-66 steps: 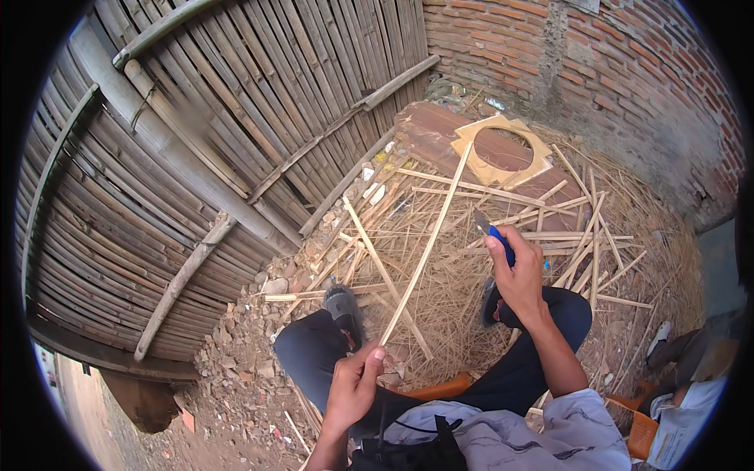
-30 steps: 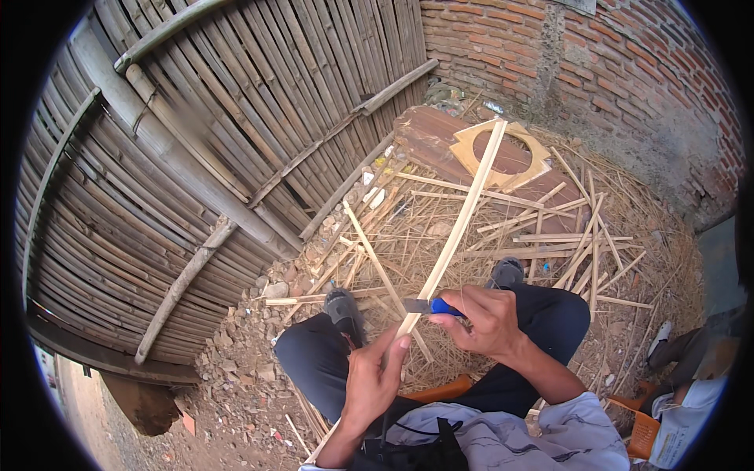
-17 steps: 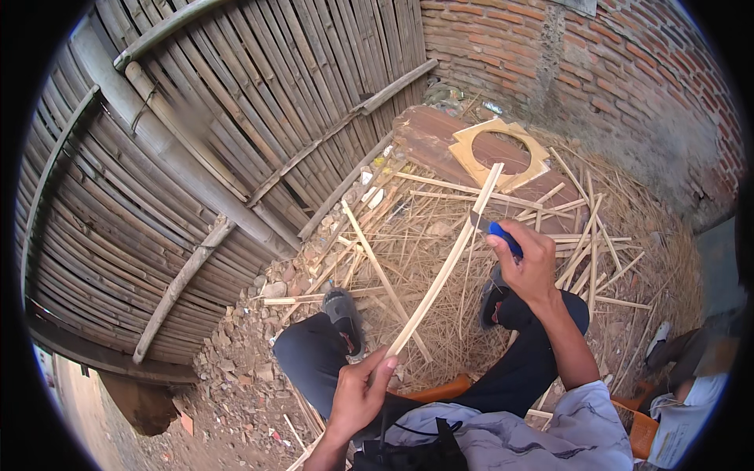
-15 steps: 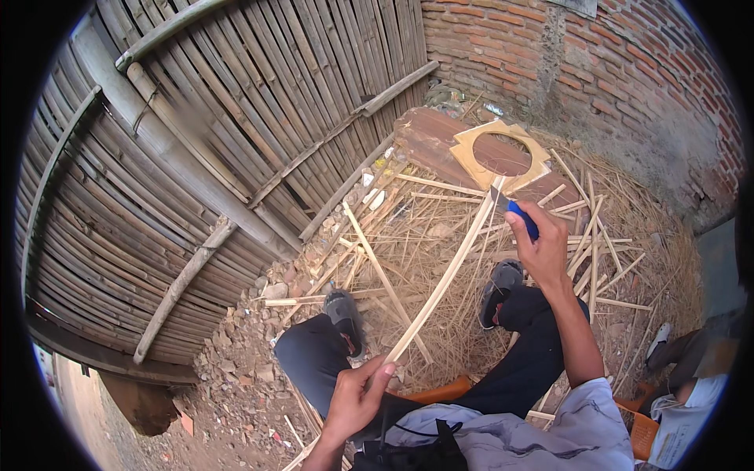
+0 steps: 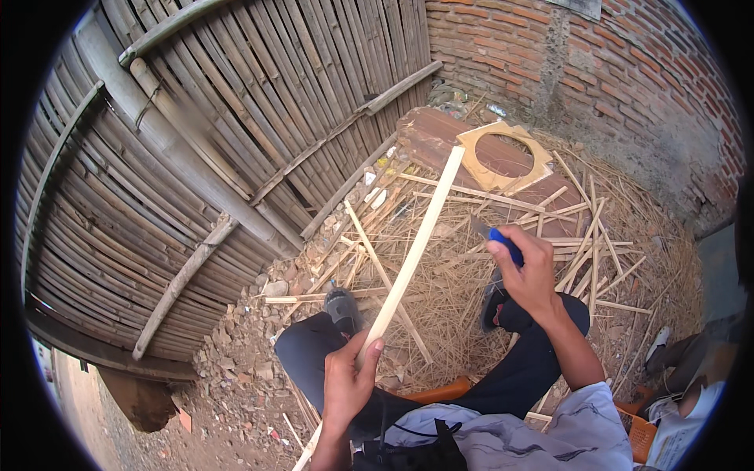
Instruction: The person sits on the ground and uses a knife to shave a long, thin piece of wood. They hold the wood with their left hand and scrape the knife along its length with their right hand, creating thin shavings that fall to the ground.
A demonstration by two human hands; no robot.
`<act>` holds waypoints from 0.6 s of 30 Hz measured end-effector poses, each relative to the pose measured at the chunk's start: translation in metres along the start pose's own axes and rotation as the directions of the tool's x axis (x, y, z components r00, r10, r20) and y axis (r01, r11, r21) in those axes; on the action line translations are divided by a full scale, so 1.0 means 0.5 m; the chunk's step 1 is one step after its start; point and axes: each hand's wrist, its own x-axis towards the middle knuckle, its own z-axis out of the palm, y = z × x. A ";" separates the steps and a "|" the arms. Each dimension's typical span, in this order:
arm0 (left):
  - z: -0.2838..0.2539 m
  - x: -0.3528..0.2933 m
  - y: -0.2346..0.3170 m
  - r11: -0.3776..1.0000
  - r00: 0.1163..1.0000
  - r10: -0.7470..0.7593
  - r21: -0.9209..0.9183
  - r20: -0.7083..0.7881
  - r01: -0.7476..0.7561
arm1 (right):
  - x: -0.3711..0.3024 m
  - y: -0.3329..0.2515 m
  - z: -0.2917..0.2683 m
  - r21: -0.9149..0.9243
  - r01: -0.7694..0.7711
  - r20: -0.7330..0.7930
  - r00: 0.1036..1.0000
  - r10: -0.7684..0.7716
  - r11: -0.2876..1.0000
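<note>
Bamboo strip (image 5: 416, 243), long and pale, slanting up and away from the lap toward the brick wall (image 5: 628, 78), far tip just short of the square board with a round hole (image 5: 503, 153). Left hand (image 5: 349, 385) closed round the near end of the strip, thumb lying along it; fingers wrapped tight. Right hand (image 5: 530, 271) to the right of the strip and clear of it, fingers clenched on a blue-handled knife (image 5: 499, 239), short blade pointing back toward the strip.

Possible trouble from here: blade slipping off the smooth strip and running down toward the left hand or the dark-trousered knees (image 5: 314, 353) beneath, given the one-handed hold low on a long, springy piece. Far end unsupported, so likely to whip or twist under a cut and spoil the line. Splinters along the strip's edge a risk to bare fingers. Loose shavings and offcuts (image 5: 597, 235) beyond the strip, easy footing to lose.

Hard to make out: blade edge and its length, mostly lost against the litter. Lowest end of the strip cut off at the bottom edge. Seat hidden, only an orange rim (image 5: 440, 390) showing below the strip. Bamboo fence (image 5: 196, 157) left of the strip bent by the lens.
</note>
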 end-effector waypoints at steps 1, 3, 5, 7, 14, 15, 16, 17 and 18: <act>0.011 0.010 0.010 1.000 1.000 0.019 -0.011 0.010 -0.019 | -0.027 -0.016 0.024 0.018 0.082 0.037 0.996 -0.082 0.996; 0.025 0.025 0.031 0.998 0.998 0.049 -0.052 0.045 -0.047 | -0.072 -0.038 0.068 0.080 0.168 0.085 0.981 -0.174 0.983; 0.033 0.034 0.062 0.995 0.995 0.065 -0.083 0.074 -0.059 | -0.095 -0.052 0.088 0.095 0.186 0.088 0.977 -0.195 0.978; 0.044 0.037 0.068 0.993 0.994 0.075 -0.096 0.075 -0.067 | -0.110 -0.057 0.110 0.121 0.212 0.053 0.974 -0.220 0.970; 0.046 0.041 0.071 0.992 0.991 0.098 -0.093 0.091 -0.090 | -0.114 -0.083 0.112 0.126 0.244 0.077 0.964 -0.255 0.962; 0.046 0.041 0.067 0.991 0.991 0.084 -0.109 0.103 -0.073 | -0.114 -0.085 0.109 0.123 0.240 0.083 0.964 -0.251 0.963; 0.048 0.042 0.061 0.991 0.991 0.070 -0.124 0.114 -0.056 | -0.113 -0.085 0.108 0.119 0.235 0.089 0.965 -0.246 0.965; 0.049 0.041 0.057 0.990 0.990 0.057 -0.139 0.126 -0.039 | -0.112 -0.083 0.106 0.117 0.231 0.099 0.965 -0.243 0.966; 0.049 0.041 0.057 0.988 0.991 0.047 -0.149 0.128 -0.027 | -0.111 -0.081 0.104 0.116 0.227 0.109 0.965 -0.240 0.967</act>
